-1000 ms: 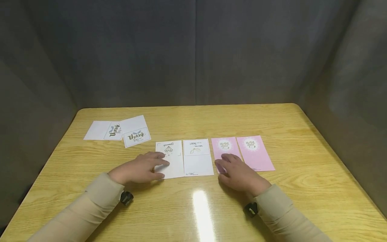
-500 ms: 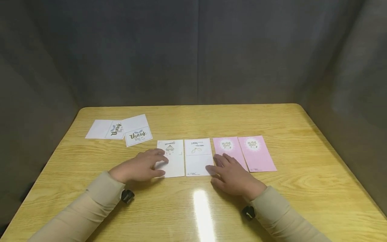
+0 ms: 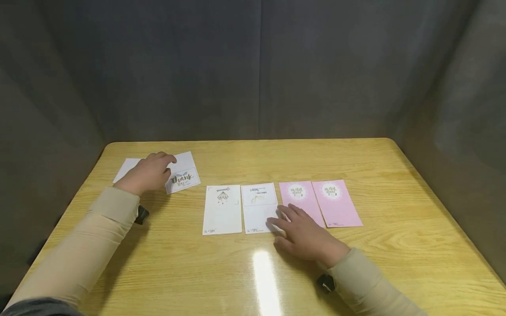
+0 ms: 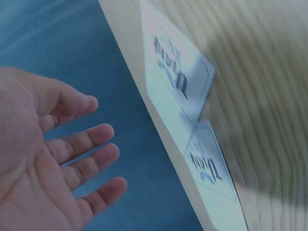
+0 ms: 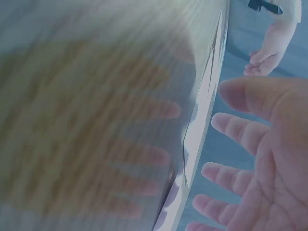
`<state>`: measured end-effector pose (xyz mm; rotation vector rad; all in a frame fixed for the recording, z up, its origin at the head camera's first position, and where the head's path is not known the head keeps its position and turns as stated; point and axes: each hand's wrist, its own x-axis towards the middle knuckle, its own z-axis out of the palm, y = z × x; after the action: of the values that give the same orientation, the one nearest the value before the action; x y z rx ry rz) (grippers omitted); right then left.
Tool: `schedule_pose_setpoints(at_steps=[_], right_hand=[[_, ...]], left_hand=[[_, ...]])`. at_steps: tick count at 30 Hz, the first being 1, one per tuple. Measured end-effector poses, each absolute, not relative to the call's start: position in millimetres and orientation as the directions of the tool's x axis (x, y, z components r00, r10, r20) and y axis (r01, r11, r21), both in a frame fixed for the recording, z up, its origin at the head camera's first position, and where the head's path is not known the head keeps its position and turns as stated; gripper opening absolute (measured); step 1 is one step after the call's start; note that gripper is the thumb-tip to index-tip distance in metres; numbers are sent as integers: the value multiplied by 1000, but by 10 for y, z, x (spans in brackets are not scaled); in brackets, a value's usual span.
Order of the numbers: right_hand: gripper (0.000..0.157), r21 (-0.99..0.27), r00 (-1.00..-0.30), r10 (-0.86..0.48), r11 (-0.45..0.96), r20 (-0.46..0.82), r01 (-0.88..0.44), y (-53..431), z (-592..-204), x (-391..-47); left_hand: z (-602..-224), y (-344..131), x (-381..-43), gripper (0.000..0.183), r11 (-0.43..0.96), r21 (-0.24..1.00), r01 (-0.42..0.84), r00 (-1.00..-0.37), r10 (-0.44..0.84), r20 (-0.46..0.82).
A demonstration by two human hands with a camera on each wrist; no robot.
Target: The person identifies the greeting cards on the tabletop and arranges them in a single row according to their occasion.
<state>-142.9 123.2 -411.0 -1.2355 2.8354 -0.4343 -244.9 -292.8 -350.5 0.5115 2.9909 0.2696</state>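
Note:
My left hand point(image 3: 148, 173) is over two white "Thank you" cards at the back left. It hides most of the left card point(image 3: 126, 168); the right card point(image 3: 183, 176) shows beside its fingertips. In the left wrist view the fingers are loosely bent, with nothing between them. My right hand point(image 3: 304, 237), fingers spread, overlaps the lower corners of a white card reading "heart" point(image 3: 258, 213) and a pink card point(image 3: 302, 199). The right wrist view shows its palm holding nothing. A white card with a diamond drawing point(image 3: 222, 215) lies left of the heart card.
A second pink card point(image 3: 336, 204) ends the row on the right. The wooden table point(image 3: 197, 272) has a bright glare streak at the front middle. Grey curtains point(image 3: 253, 70) stand behind and at both sides. Both wrists wear black devices point(image 3: 326, 283).
My left hand has left the diamond card and moved back left over the "Thank you" cards. My right hand has shifted slightly left, towards the heart card.

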Motion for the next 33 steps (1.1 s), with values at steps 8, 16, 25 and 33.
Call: schedule_pose_setpoints(at_steps=[8,16,25,33], right_hand=[[45,-256,-682,-724,643,103,-722,1215,-4129,-1423],[46,-277,-685,-719,639,115,-718,1186,-4146,-1442],[45,-281,-690,-718,647,89,-709,1170,-4173,-1437],[46,-302,-697,-714,650,71,-697,1176,-4179,-1451]], left_hand=[[-3724,-3029,-2605,46,935,88,344,-921,354,-162],[-3784,-2867,-2718,65,808,-258,530,-848,507,-156],[-3829,-2700,-2775,43,598,-491,633,-746,640,-182],[-3753,-2692,-2852,44,670,-357,651,-753,630,-190]])
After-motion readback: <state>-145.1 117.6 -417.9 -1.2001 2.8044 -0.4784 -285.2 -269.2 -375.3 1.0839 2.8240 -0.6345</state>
